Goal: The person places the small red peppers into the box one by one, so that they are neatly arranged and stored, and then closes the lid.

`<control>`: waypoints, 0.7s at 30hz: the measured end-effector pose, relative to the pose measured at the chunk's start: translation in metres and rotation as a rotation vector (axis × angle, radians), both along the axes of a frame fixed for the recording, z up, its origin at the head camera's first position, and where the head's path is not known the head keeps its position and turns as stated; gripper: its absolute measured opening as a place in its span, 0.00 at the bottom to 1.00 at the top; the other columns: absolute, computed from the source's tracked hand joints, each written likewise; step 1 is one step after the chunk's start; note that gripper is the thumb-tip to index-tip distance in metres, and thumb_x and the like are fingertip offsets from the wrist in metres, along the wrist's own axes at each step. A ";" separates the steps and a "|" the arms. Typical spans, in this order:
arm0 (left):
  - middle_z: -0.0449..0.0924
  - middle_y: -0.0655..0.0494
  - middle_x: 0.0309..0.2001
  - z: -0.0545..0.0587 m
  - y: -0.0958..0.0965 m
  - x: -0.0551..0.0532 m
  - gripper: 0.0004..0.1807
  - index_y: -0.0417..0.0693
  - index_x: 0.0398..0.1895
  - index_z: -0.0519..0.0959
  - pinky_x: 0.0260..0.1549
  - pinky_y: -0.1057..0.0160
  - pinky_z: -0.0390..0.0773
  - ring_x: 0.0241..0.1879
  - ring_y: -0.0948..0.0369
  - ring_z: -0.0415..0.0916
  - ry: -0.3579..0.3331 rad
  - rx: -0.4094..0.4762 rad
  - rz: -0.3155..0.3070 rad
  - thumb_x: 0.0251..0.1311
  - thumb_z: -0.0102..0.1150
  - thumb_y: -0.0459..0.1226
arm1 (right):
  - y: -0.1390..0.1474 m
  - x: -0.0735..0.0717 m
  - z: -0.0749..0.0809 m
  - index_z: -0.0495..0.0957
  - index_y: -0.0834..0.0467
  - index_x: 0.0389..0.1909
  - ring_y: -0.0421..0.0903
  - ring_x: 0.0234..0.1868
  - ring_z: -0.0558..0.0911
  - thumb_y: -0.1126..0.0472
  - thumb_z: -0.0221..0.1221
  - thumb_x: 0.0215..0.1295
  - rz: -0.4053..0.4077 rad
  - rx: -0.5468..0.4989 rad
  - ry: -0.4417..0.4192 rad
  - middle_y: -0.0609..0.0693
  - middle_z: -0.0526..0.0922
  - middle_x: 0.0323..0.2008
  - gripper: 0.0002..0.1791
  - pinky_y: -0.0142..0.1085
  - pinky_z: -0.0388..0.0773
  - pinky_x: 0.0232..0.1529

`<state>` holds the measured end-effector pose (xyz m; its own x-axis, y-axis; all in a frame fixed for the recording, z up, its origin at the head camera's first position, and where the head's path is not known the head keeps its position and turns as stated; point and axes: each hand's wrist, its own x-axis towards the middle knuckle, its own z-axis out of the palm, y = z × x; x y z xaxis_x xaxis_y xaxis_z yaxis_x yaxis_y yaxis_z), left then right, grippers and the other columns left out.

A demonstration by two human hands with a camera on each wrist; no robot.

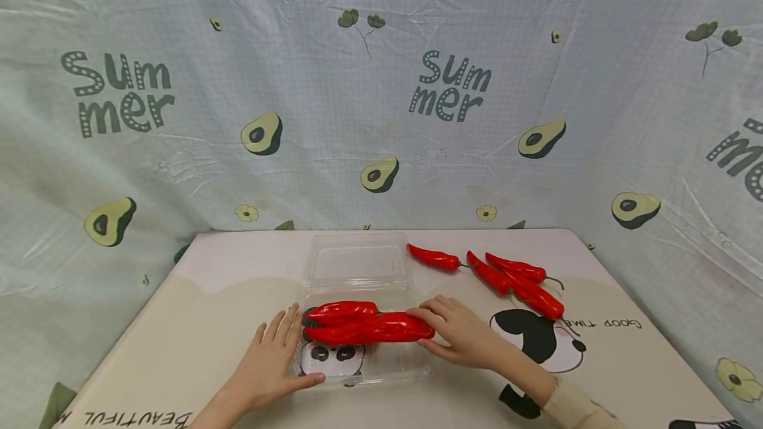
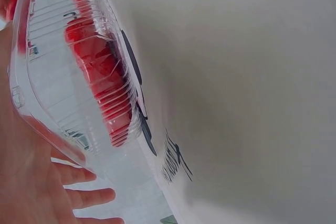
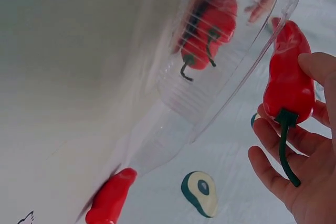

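Observation:
My right hand (image 1: 466,335) holds a red chili pepper (image 3: 289,80) with a green stem between thumb and fingers, above the right side of a clear plastic box (image 1: 396,364). Other red peppers (image 1: 342,312) lie inside the box; two stems show through its wall in the right wrist view. Along the box's left side rests my left hand (image 1: 265,359), its fingers straight and the thumb over the near left corner. The box's lid (image 1: 357,260) is folded back, away from me. In the head view, the held pepper partly overlaps those in the box.
Several more red peppers (image 1: 435,258) lie on the table to the right of the lid, some of them touching or overlapping (image 1: 536,298). The tabletop (image 1: 238,310) carries printed cartoon figures and words. A curtain (image 1: 334,98) with avocado prints hangs behind the table.

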<state>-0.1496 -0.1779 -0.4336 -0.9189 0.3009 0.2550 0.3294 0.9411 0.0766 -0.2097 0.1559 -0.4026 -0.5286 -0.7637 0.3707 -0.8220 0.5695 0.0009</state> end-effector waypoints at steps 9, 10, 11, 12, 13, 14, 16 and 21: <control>0.57 0.41 0.65 0.001 0.001 -0.001 0.56 0.35 0.63 0.59 0.56 0.38 0.59 0.63 0.42 0.56 -0.053 0.012 0.011 0.39 0.50 0.70 | -0.012 0.003 -0.002 0.67 0.47 0.56 0.38 0.47 0.71 0.45 0.53 0.59 0.039 0.058 0.011 0.42 0.75 0.46 0.24 0.34 0.73 0.48; 0.57 0.41 0.66 0.001 0.001 -0.001 0.56 0.35 0.63 0.58 0.56 0.38 0.59 0.63 0.42 0.56 -0.056 0.012 0.012 0.39 0.50 0.70 | -0.014 0.003 -0.002 0.67 0.47 0.56 0.37 0.47 0.71 0.45 0.54 0.59 0.041 0.063 0.001 0.42 0.75 0.46 0.24 0.34 0.73 0.48; 0.56 0.41 0.66 0.001 0.001 0.000 0.56 0.35 0.63 0.58 0.56 0.38 0.59 0.63 0.42 0.56 -0.057 0.012 0.013 0.39 0.50 0.70 | -0.015 0.004 -0.003 0.67 0.47 0.56 0.37 0.47 0.71 0.45 0.54 0.58 0.043 0.068 -0.008 0.41 0.75 0.46 0.24 0.34 0.73 0.48; 0.56 0.41 0.66 0.001 0.001 0.000 0.56 0.35 0.63 0.58 0.56 0.38 0.59 0.63 0.42 0.56 -0.058 0.012 0.014 0.39 0.50 0.70 | -0.017 0.004 -0.004 0.67 0.47 0.56 0.37 0.47 0.71 0.46 0.54 0.58 0.045 0.075 -0.017 0.41 0.75 0.46 0.25 0.34 0.73 0.48; 0.56 0.41 0.66 0.001 0.001 0.000 0.56 0.35 0.63 0.58 0.56 0.38 0.59 0.63 0.42 0.56 -0.058 0.010 0.015 0.39 0.50 0.69 | -0.019 0.004 -0.005 0.67 0.46 0.56 0.37 0.47 0.71 0.46 0.55 0.57 0.050 0.079 -0.026 0.41 0.75 0.46 0.25 0.34 0.73 0.49; 0.56 0.41 0.66 0.001 0.001 0.000 0.56 0.35 0.63 0.58 0.56 0.38 0.59 0.63 0.42 0.56 -0.057 0.009 0.015 0.39 0.50 0.70 | -0.021 0.004 -0.006 0.67 0.46 0.56 0.37 0.47 0.71 0.46 0.56 0.57 0.054 0.085 -0.033 0.41 0.75 0.46 0.25 0.34 0.72 0.49; 0.56 0.41 0.66 0.001 0.001 0.000 0.56 0.35 0.63 0.58 0.56 0.38 0.59 0.63 0.42 0.56 -0.059 0.010 0.015 0.39 0.50 0.70 | -0.024 0.004 -0.008 0.66 0.46 0.56 0.37 0.48 0.71 0.46 0.56 0.57 0.064 0.097 -0.038 0.40 0.75 0.46 0.25 0.34 0.72 0.49; 0.56 0.41 0.66 0.001 0.000 0.000 0.56 0.35 0.63 0.58 0.56 0.39 0.59 0.63 0.42 0.56 -0.056 0.014 0.011 0.40 0.50 0.70 | -0.033 0.004 -0.009 0.66 0.46 0.56 0.38 0.47 0.70 0.45 0.54 0.58 0.088 0.124 -0.022 0.41 0.75 0.45 0.25 0.34 0.71 0.49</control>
<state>-0.1498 -0.1776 -0.4330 -0.9351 0.2875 0.2071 0.3140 0.9433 0.1079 -0.2057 0.1234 -0.4114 -0.4644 -0.8467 0.2596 -0.8695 0.4915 0.0478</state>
